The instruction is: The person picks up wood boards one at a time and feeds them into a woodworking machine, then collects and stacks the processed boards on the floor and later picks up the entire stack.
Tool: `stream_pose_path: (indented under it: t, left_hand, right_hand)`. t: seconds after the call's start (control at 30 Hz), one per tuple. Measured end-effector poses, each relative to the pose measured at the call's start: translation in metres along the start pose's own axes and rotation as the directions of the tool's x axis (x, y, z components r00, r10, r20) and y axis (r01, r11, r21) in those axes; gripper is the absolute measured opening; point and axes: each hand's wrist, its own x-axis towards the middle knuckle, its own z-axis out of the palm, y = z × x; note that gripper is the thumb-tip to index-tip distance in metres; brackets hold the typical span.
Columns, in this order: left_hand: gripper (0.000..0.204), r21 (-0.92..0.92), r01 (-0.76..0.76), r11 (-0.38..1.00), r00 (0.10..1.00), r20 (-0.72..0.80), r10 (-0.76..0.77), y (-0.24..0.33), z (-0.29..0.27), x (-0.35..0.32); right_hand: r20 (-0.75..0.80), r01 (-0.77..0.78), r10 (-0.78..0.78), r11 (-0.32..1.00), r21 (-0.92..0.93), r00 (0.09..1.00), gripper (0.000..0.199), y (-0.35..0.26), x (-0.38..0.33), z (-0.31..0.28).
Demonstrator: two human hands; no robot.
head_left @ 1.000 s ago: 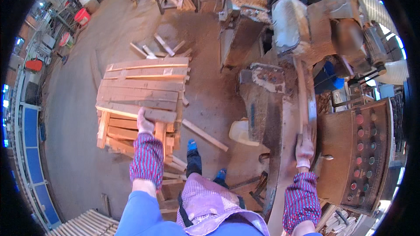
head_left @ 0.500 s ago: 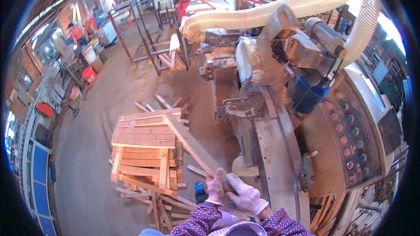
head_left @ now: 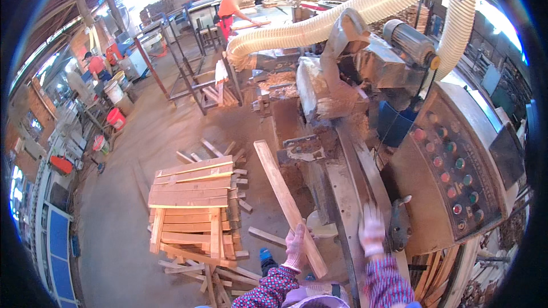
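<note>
My left hand (head_left: 295, 246), in a pale glove, is closed around a long wooden board (head_left: 279, 185). The board slants up and to the left, between the wood stack and the machine. My right hand (head_left: 372, 231), also gloved, is over the metal machine bed (head_left: 341, 194), just below the wooden strips lying along it. Its fingers are smeared by motion, so their grip is unclear. To the left, a stack of boards (head_left: 191, 188) sits above loose wooden pieces (head_left: 212, 278).
A woodworking machine with a motor (head_left: 408, 40) and a ribbed hose (head_left: 342, 20) stands ahead. At right is a control panel (head_left: 451, 165) with several buttons. A blue bucket (head_left: 395, 124) hangs near the machine. Farther back, a person (head_left: 229, 10) leans over a table.
My right hand has left the board and moved right onto the machine bed. The board, still in my left hand, has swung to the right, away from the stack.
</note>
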Motion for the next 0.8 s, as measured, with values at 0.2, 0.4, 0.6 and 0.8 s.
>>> stream_pose_path:
  t: [0.2,0.4,0.6,0.8]
  left_hand:
    - [0.03,-0.106,-0.09,0.99,0.993,-0.088,0.081,0.005,0.002,-0.002]
    - [0.034,0.174,-0.07,0.982,0.989,-0.118,0.091,-0.029,-0.005,0.033]
    - [0.06,0.445,-0.419,0.792,0.901,0.314,0.3,-0.001,-0.102,0.056]
    - [0.068,0.372,-0.169,0.913,0.462,-0.788,0.406,0.155,-0.285,0.186]
  right_hand:
    - [-0.188,0.054,-0.04,0.996,0.068,0.981,0.047,-0.006,0.125,0.036]
    - [0.289,-0.039,-0.418,0.513,0.858,0.861,0.068,-0.111,-0.017,-0.036]
    - [0.228,-0.084,-0.019,0.897,0.433,0.973,0.064,-0.063,-0.112,-0.056]
    - [0.217,-0.14,0.129,0.99,0.035,0.968,0.057,-0.024,-0.151,-0.035]
